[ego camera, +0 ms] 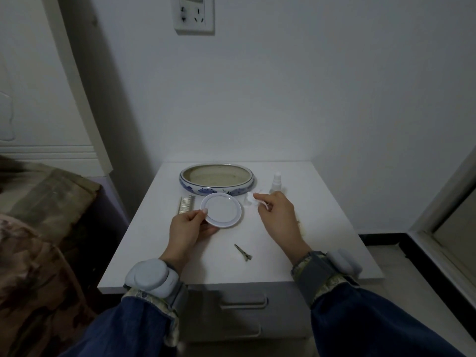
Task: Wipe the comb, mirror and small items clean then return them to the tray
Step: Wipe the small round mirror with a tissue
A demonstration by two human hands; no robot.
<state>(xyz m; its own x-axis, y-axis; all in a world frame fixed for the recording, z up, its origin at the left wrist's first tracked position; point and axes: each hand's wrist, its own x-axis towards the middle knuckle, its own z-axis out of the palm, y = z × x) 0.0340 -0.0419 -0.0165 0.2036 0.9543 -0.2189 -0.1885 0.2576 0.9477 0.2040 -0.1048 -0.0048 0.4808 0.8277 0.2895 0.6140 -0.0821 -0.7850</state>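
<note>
My left hand [187,228] holds a round white-rimmed mirror [221,210] by its near-left edge, thumb on top, just above the nightstand. My right hand [277,215] pinches a crumpled white wipe [253,198] to the right of the mirror, apart from it. A pale comb [186,204] lies flat left of the mirror. A metal hair clip [243,253] lies near the front middle of the top. The blue-and-white oval ceramic tray [217,189] stands at the back with nothing in it.
A small white spray bottle [277,182] stands right of the tray, behind my right hand. The white nightstand [322,240] has a drawer [243,302] below its front edge. A bed with a patterned cover [38,228] is on the left; a wall socket [194,14] is above.
</note>
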